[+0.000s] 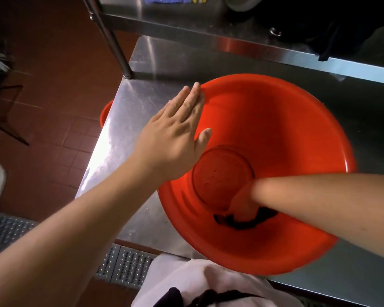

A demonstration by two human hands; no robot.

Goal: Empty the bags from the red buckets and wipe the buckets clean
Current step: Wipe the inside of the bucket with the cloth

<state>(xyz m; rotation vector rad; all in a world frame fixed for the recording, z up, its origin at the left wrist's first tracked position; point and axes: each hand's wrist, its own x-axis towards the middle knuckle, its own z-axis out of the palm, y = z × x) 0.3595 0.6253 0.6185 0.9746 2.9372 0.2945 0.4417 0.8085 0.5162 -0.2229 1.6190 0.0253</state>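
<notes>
Both hands are at the red bucket (275, 134), which sits on a steel table (129, 111) near its left edge. At about 9 o'clock on the rim, the left hand (175, 131) lies flat with fingers straight and close together, fingertips over the rim's outer edge and thumb reaching onto the inner wall; it holds nothing. From 3 o'clock the right arm comes down into the bucket, and the right hand (242, 202) is deep inside at about 6 o'clock of the round bottom, pressed on a dark cloth (246, 220) against the lower wall. Its fingers are hidden, so I cannot tell whether they curl round the cloth or press it flat. Beyond the table's left edge, at 9 o'clock, part of a 2nd red bucket (104, 114) shows above the brown tile floor (53, 74). Along the far side at 12 o'clock runs a steel shelf (186, 23).
</notes>
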